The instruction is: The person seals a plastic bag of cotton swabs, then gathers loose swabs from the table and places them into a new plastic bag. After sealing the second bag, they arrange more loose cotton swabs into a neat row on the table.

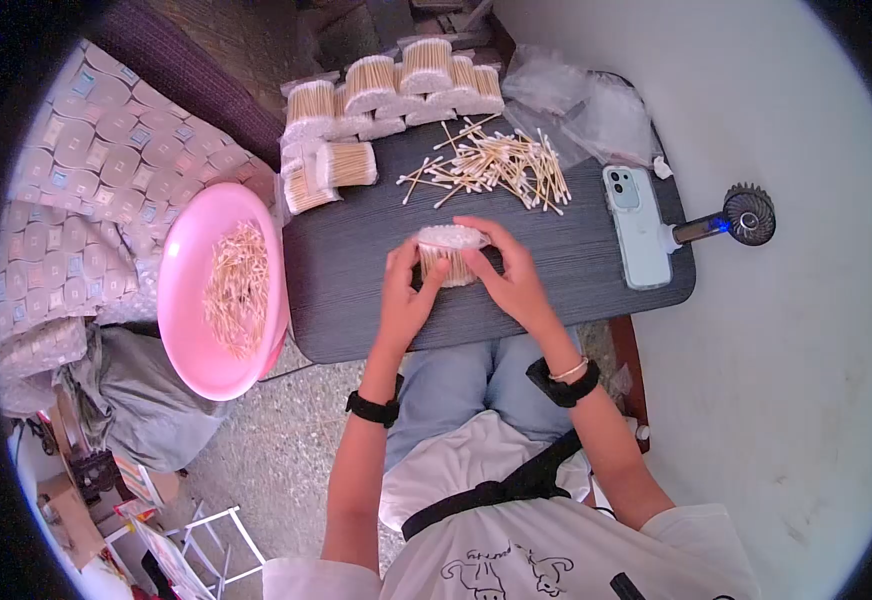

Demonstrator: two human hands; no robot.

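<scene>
Between both hands, near the front of the dark table (356, 270), stands a bundle of cotton swabs (448, 262), white tips on top and wooden sticks below. My left hand (408, 285) is wrapped round its left side, thumb against the sticks. My right hand (508, 280) closes on the right side, with a finger along the top edge and its thumb at the front. Just beyond lies a loose pile of cotton swabs (501, 165). Two packed bundles (346, 164) sit to the left of that pile.
More packed swab bundles (401, 85) are stacked along the far edge. Clear plastic bags (606, 115) lie at the back right. A phone (639, 225) and a small fan (748, 215) are at the right edge. A pink basin (181, 300) with loose swabs stands left of the table.
</scene>
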